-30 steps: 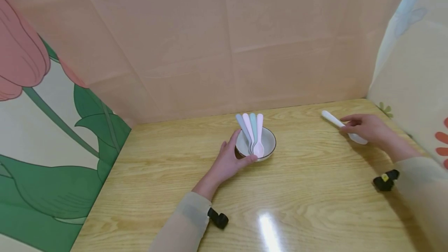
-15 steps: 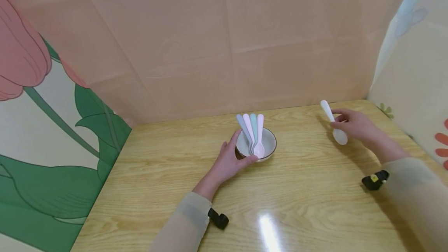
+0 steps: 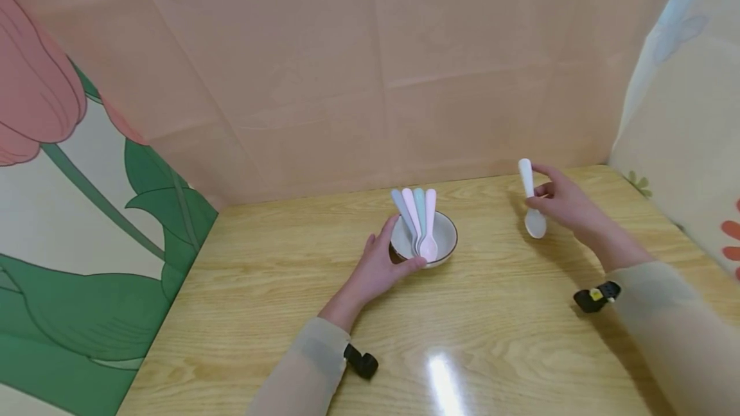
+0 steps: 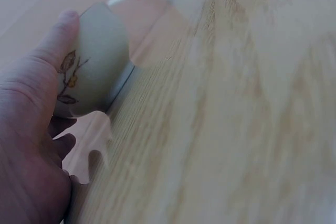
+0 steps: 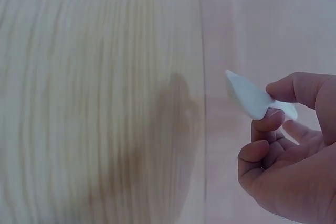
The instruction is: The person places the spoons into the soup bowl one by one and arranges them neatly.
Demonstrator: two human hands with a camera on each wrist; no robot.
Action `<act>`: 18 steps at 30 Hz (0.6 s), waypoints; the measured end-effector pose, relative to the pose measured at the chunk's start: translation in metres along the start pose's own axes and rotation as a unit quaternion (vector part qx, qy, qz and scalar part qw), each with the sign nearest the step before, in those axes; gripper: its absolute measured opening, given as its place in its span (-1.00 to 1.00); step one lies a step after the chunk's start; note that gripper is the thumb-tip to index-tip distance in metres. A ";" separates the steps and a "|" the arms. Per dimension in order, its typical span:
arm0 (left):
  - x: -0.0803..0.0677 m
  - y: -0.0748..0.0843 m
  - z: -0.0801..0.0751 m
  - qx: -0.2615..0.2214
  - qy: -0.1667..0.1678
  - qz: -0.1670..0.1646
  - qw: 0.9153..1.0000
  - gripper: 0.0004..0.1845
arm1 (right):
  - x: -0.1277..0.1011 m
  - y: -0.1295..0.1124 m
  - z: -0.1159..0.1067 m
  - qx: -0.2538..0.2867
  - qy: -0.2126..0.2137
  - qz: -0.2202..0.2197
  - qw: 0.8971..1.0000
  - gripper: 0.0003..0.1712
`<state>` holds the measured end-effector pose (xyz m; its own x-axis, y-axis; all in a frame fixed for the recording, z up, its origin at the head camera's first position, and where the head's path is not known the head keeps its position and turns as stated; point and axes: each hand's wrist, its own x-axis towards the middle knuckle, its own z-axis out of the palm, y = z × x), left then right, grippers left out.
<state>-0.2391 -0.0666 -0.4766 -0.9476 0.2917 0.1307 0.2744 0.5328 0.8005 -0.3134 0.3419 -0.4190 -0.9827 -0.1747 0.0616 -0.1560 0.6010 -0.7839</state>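
Note:
A small white bowl (image 3: 443, 236) with a dark rim stands mid-table and holds several pastel spoons (image 3: 420, 220) fanned toward the back wall. My left hand (image 3: 384, 260) grips the bowl's left side, thumb at its front; in the left wrist view the bowl (image 4: 94, 61) shows a leaf print against my left hand (image 4: 37, 129). My right hand (image 3: 559, 201) pinches a white spoon (image 3: 529, 199) by its handle, lifted off the table to the right of the bowl, its scoop hanging down. In the right wrist view the white spoon (image 5: 255, 99) sits between thumb and fingers of my right hand (image 5: 289, 156).
The wooden table (image 3: 497, 332) is boxed in by a pink back wall (image 3: 370, 69), a tulip-printed panel (image 3: 75, 210) on the left and a pale floral panel (image 3: 682, 114) on the right. Black wrist mounts (image 3: 361, 361) sit at both sleeves.
My right hand has lifted the white spoon off the table and carried it left toward the bowl, turning it more upright. The left hand and bowl have stayed put.

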 end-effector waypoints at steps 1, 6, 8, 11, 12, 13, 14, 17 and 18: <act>0.000 0.000 0.000 0.000 0.000 -0.001 1.000 0.16 | 0.000 -0.002 0.002 0.002 -0.002 0.002 1.000 -0.05; 0.001 0.001 0.001 -0.002 0.000 0.003 1.000 0.15 | 0.003 -0.011 0.012 0.027 -0.001 0.004 1.000 0.02; 0.001 0.001 0.001 -0.003 0.000 0.005 1.000 0.15 | 0.004 -0.014 0.016 0.038 0.004 0.001 0.999 0.05; 0.001 0.000 0.001 -0.003 -0.002 0.008 1.000 0.15 | 0.006 -0.020 0.022 0.060 0.008 -0.003 0.998 0.08; 0.001 0.000 0.001 -0.003 -0.003 0.009 1.000 0.15 | 0.006 -0.022 0.024 0.066 0.008 -0.003 0.998 0.08; 0.001 0.000 0.001 -0.002 -0.003 0.010 1.000 0.15 | 0.006 -0.024 0.026 0.072 0.008 -0.003 0.997 0.08; 0.001 0.000 0.001 -0.001 -0.003 0.010 1.000 0.15 | 0.007 -0.027 0.029 0.080 0.009 -0.001 0.997 0.08; 0.001 0.000 0.002 0.000 -0.002 0.005 1.000 0.16 | 0.008 -0.034 0.034 0.098 0.014 0.000 0.995 0.08; 0.001 0.000 0.002 0.000 -0.002 0.003 1.000 0.16 | 0.009 -0.036 0.036 0.105 0.016 -0.001 0.994 0.08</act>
<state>-0.2394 -0.0653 -0.4777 -0.9454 0.2980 0.1320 0.2790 0.5308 0.8002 -0.3126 0.2903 -0.4125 -0.9856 -0.1492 0.0796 -0.1364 0.4233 -0.8957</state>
